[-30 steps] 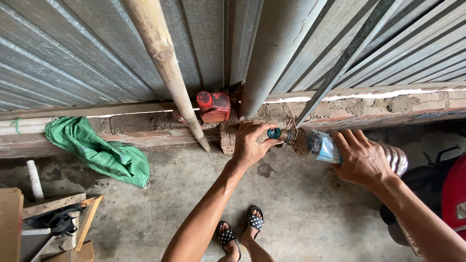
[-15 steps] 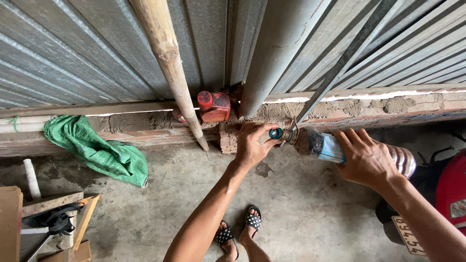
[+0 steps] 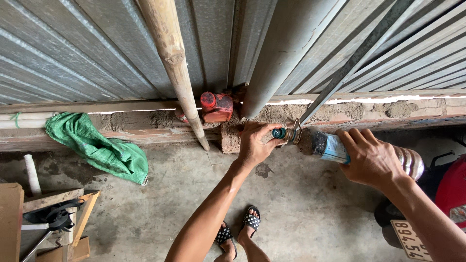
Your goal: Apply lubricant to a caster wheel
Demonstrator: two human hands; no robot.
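Plastic bottle lay sideways by brick ledge, right of red pump. Right hand fingers were wrapped around bottle body. Left hand fingers pinched teal cap; cap was on neck. Judged: cap not off yet, dark content inside, nothing poured.
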